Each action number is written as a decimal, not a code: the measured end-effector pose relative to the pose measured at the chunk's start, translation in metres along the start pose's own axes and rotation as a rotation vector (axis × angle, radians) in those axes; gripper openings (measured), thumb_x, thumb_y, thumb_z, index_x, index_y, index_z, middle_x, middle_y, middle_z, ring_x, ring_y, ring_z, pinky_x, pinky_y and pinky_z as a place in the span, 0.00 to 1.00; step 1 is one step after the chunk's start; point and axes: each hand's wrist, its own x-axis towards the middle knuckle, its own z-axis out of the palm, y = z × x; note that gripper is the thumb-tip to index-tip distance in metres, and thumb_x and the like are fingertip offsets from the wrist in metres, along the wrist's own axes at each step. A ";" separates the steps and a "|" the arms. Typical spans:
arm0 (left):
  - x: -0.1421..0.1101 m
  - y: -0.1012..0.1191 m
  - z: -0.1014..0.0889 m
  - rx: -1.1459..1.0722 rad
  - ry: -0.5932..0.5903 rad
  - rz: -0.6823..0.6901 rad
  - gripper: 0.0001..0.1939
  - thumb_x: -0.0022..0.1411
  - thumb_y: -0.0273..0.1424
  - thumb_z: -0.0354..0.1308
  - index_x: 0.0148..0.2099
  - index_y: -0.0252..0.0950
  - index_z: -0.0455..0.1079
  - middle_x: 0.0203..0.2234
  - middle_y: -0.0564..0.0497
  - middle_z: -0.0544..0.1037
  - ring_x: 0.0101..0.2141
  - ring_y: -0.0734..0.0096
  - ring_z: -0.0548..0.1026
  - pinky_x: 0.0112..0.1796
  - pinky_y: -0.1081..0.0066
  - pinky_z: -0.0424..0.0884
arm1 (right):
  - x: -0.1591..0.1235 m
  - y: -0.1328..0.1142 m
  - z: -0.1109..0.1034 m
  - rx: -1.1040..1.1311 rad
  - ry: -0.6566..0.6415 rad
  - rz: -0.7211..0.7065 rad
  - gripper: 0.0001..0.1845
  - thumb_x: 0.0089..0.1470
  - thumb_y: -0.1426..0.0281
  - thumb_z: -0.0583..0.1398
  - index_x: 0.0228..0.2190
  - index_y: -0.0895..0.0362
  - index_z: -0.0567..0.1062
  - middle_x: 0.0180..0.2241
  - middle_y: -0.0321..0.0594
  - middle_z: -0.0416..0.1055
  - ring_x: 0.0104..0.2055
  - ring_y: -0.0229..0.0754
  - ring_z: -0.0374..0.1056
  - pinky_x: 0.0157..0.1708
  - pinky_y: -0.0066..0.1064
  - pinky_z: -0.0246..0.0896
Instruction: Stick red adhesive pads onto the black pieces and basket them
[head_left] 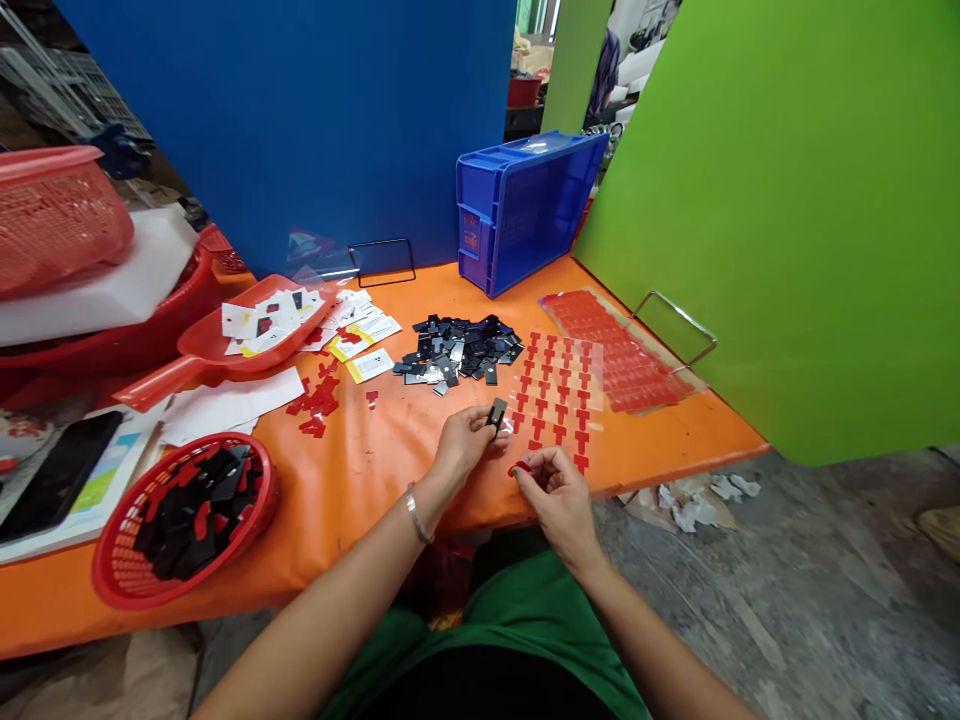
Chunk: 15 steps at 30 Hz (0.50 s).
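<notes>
My left hand [469,440] pinches a small dark flat plate [496,413], held upright above the orange table near its front edge. Just to the right, my right hand [555,485] grips a small red sticker [519,468] between thumb and fingers. The two pieces are close but apart. Behind my right hand lies a clear sheet of red T-shaped stickers [561,390] in rows. A heap of dark shiny plates [465,348] is spread beyond my left hand. Loose red stickers [319,402] lie in a pile to the left.
A red basket [262,505] at front left holds black and red pieces. Behind it are a red dustpan [202,345] with paper cards and a black phone [64,475]. A blue crate [517,215] stands at the back. Blue and green panels [787,230] border the table.
</notes>
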 end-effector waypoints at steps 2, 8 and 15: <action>-0.023 -0.003 -0.014 -0.044 -0.018 -0.037 0.12 0.50 0.14 0.56 0.38 0.28 0.70 0.29 0.46 0.78 0.26 0.74 0.76 0.34 0.71 0.75 | -0.002 0.001 0.008 0.030 -0.011 0.034 0.09 0.46 0.67 0.63 0.27 0.55 0.66 0.26 0.34 0.66 0.27 0.35 0.63 0.27 0.27 0.62; -0.060 -0.022 -0.042 -0.130 -0.031 -0.163 0.15 0.49 0.15 0.57 0.40 0.28 0.71 0.30 0.46 0.79 0.28 0.73 0.77 0.33 0.75 0.75 | -0.007 0.007 0.030 0.095 -0.086 0.062 0.10 0.47 0.66 0.62 0.28 0.54 0.65 0.27 0.33 0.65 0.26 0.36 0.66 0.26 0.28 0.67; -0.057 -0.028 -0.047 -0.153 -0.071 -0.141 0.13 0.49 0.16 0.58 0.39 0.29 0.72 0.30 0.46 0.79 0.28 0.73 0.77 0.32 0.76 0.75 | -0.007 0.009 0.037 0.085 -0.118 0.082 0.12 0.47 0.64 0.63 0.29 0.53 0.65 0.28 0.34 0.66 0.25 0.36 0.67 0.26 0.31 0.70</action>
